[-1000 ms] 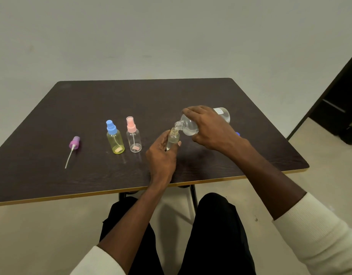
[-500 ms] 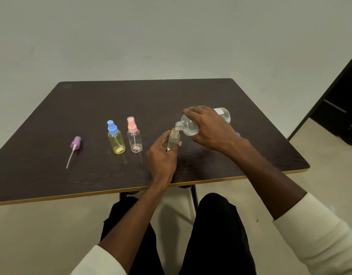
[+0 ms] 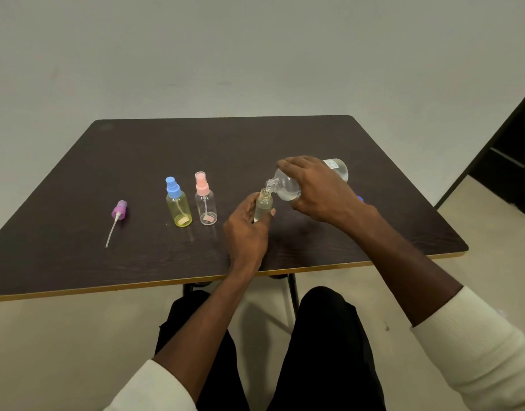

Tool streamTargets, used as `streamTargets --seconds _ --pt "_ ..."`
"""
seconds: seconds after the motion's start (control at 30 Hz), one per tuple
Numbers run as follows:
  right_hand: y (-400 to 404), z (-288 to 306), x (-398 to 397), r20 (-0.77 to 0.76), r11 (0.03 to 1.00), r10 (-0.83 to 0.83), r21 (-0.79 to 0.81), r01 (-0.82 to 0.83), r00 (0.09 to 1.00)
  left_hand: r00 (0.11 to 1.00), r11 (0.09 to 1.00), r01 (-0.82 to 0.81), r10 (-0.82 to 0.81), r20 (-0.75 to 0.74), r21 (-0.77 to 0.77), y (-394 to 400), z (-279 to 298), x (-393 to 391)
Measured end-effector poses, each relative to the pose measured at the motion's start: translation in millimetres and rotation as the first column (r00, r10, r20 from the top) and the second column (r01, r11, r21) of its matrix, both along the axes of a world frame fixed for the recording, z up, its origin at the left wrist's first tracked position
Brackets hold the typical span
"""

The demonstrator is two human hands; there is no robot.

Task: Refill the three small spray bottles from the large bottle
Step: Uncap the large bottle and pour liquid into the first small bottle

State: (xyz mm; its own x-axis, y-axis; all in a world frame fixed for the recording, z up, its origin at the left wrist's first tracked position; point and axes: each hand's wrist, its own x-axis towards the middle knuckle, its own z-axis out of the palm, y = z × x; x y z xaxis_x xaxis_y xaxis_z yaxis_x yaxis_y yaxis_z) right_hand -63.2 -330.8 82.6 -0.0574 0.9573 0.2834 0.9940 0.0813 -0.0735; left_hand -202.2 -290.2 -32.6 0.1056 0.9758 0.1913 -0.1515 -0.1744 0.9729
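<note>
From the head view, the person is sitting at a dark table (image 3: 255, 137). The right hand (image 3: 320, 191) is wrapping its fingers around the large bottle (image 3: 287, 185) and tipping it, so its mouth is sitting right over the open neck of a small bottle (image 3: 262, 206). The left hand (image 3: 246, 229) is curling round that small bottle and holding it up straight.

So the first fill is going on now. I cannot tell how full the small bottle is getting.

The purple spray top (image 3: 119, 210) with its thin tube is lying far to the left, so I think it belongs to this bottle and is waiting to go back on.

The blue-topped bottle (image 3: 178, 204) and the pink-topped bottle (image 3: 205, 200) are standing side by side with their tops on. Both are looking nearly empty, so I think these two are waiting for their turn.
</note>
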Motion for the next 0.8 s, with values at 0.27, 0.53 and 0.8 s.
streamTargets --seconds 0.27,0.53,0.8 --pt "-1.7 3.1 -2.4 0.021 1.000 -0.003 -0.010 0.003 1.000 1.000 1.000 -0.016 0.016 -0.009 0.025 -3.3 6.8 -0.4" --pt "-4.1 5.0 -4.6 0.016 1.000 -0.014 -0.025 0.015 1.000 0.999 0.999 -0.019 0.020 -0.028 0.038 -6.2 8.7 -1.4" --pt "-4.7 6.9 -4.7 0.011 1.000 -0.006 -0.023 0.006 1.000 1.000 0.998 -0.001 0.002 -0.011 0.065 -10.5 14.1 -2.3"
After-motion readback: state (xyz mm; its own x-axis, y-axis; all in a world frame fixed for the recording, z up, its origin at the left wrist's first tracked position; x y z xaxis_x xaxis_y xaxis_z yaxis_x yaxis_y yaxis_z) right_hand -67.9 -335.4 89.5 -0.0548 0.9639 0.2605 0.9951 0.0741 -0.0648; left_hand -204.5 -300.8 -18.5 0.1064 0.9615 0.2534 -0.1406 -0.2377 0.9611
